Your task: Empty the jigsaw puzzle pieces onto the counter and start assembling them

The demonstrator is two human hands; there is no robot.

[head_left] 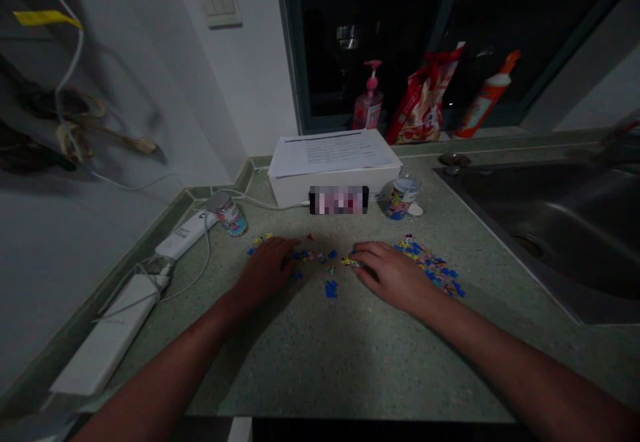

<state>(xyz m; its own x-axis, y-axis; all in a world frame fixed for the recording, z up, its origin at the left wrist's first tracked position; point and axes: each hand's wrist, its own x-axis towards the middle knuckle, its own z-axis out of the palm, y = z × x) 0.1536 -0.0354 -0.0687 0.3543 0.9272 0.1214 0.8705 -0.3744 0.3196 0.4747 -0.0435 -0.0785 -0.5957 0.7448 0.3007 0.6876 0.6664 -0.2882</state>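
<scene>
My left hand (267,262) rests low over the counter, its fingers stretched out and the thumb apart, beside a few jigsaw puzzle pieces (303,255). On the other side, my right hand (390,270) has its fingertips at some yellow puzzle pieces (350,261); its thumb is apart from the fingers. Between the hands lie several loose pieces, among them a blue piece (332,254). Nearer to me is a small blue joined-looking block (331,289). A larger pile of mixed puzzle pieces (440,270) spreads to the right of my right hand. Whatever lies under my palms is hidden.
A phone (339,200) leans against a white box (335,162). Lidded jars stand at left (229,214) and right (401,197). White power strips (113,335) with cables line the left side. A metal sink (560,229) is at right; bottles and a red bag (425,99) stand behind.
</scene>
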